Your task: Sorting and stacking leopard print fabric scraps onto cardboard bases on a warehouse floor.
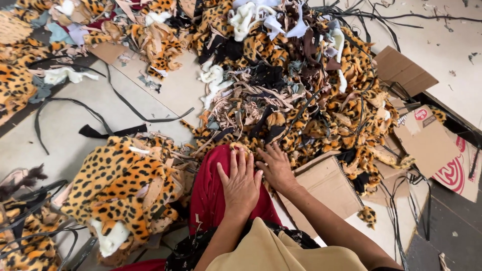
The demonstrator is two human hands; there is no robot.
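L hand is laid flat, fingers spread, on a red-trousered knee; nothing is pinched in its grip. R hand is set just at 3 o'clock of it, fingers spread & fingertips touching the near edge of a big heap of leopard-print plush fabric scraps w/ white, brown & black offcuts mixed in, at 12 o'clock. A brown flattened cardboard sheet lies under the R wrist. A smaller leopard-print plush pile sits at 9 o'clock on the pale floor.
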